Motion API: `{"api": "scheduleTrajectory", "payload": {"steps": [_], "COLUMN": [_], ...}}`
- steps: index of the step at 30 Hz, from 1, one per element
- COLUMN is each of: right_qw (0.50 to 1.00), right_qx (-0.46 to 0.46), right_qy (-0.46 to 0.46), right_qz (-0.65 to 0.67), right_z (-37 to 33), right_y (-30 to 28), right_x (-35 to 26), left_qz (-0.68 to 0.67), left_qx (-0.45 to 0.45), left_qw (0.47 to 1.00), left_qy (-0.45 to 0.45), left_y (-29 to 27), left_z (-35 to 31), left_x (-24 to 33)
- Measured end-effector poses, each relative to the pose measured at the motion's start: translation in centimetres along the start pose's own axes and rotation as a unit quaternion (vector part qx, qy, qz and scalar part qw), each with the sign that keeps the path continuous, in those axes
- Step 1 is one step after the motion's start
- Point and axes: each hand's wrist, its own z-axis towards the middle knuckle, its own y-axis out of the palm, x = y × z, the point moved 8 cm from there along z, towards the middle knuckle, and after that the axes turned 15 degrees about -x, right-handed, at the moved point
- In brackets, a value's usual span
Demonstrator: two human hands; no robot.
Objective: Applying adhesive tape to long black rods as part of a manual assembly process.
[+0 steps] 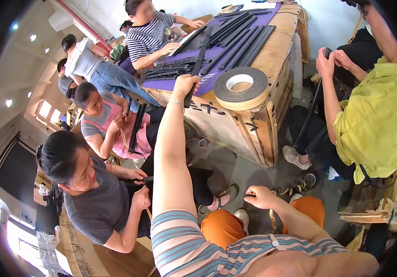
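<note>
Dark characters (206, 109) on side of pale wooden crate (221, 129); dark mark (251, 126) near its corner. White marks (207, 79) on purple sheet (160, 85), unreadable.

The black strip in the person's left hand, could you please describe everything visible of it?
The black strip is long, narrow, straight and dull, perhaps plastic or rubber. The left hand grips it near its lower end, which juts out below the grip. The rest slants up and slightly right over the purple tabletop; whether it touches the other strips cannot be told.
</note>
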Motion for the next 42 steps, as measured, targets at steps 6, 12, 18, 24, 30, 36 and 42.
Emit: {"api": "scheduleTrajectory", "payload": {"steps": [6,12,18,24,30,36,42], "right_qw": [1.0,1.0,0.996,0.985,0.974,0.952,0.953], "right_qx": [-0.019,0.008,0.064,0.139,0.203,0.188,0.167], "right_qy": [-0.009,0.014,0.006,0.067,0.004,0.036,-0.003], "right_qz": [0.009,0.006,-0.067,-0.077,0.101,0.24,0.252], "right_z": [0.0,0.0,-0.7,-0.4,2.0,3.4,3.0], "right_y": [0.5,-0.6,-1.3,-4.3,-8.7,-7.0,-7.6], "right_x": [0.6,0.8,-0.3,-0.3,2.9,0.8,0.0], "left_qz": [-0.287,0.224,0.06,0.16,-0.01,-0.352,-0.335], "left_qx": [0.076,0.268,0.421,0.202,0.124,0.106,0.053], "left_qw": [0.955,0.937,0.868,0.945,0.992,0.927,0.94], "left_qy": [0.014,0.017,0.258,0.203,0.023,-0.071,-0.021], "left_y": [1.4,2.0,8.5,23.2,27.8,27.2,26.6], "left_z": [3.0,-2.0,-17.5,-23.6,-20.0,-18.1,-18.1], "left_x": [-2.7,1.8,-2.7,-8.4,-13.1,-17.5,-15.8]}}
